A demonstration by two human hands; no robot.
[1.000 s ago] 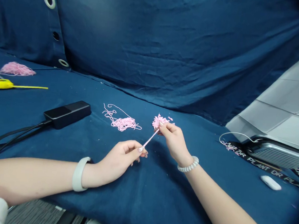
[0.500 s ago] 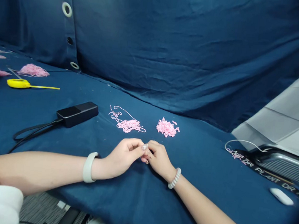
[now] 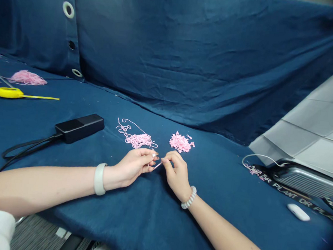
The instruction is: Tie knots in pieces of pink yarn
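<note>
blue cloth (image 3: 172, 62) drapes over a low surface and up the wall behind it, and a person leans over it with both forearms stretched forward. off to the left lie a black power bank (image 3: 79, 127) with its black cable (image 3: 25, 151), a yellow tape measure (image 3: 9, 92) and a bundle of pink yarn (image 3: 26, 77). off to the right sit a ribbed grey case (image 3: 311, 182), a dr plant lanyard (image 3: 292, 194) and a small white object (image 3: 298, 212). just beyond the hands are a loose tangle of pink yarn (image 3: 137, 140) and a pile of snipped pink pieces (image 3: 181, 143). the left hand (image 3: 131, 165) pinches a short pink strand (image 3: 157, 165), which lies between the hands, its long axis running nearly side to side and rising slightly toward the right hand (image 3: 176, 175). the fingertips of the two hands are close together, but i cannot tell whether the right hand grips the strand.
</note>
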